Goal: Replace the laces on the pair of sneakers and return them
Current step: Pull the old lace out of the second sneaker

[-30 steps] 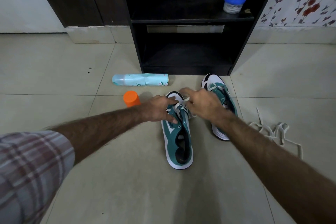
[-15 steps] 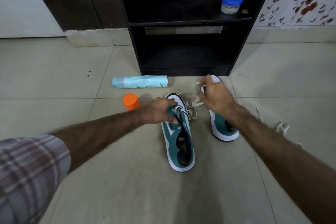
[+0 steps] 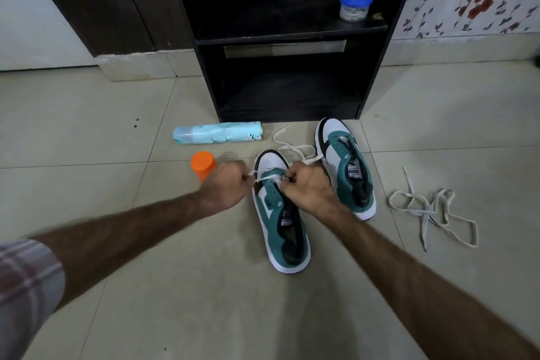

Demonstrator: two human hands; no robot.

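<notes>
While both hands pinch the lace, the near sneaker waits to be threaded.

The left hand (image 3: 226, 188) and right hand (image 3: 306, 187) each grip a run of the white lace (image 3: 270, 178) across the toe-end eyelets of the near sneaker (image 3: 280, 213) — its long axis runs away from the person, toe far. The next eyelets lie nearer than the fingers, the right hand closer.

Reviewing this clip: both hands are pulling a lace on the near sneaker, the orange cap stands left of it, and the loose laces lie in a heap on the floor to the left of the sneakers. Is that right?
Not quite. In the head view the loose laces lie to the right of the sneakers, beyond the far sneaker. The rest holds: left hand and right hand pull the lace on the near sneaker, orange cap to its left.
</notes>
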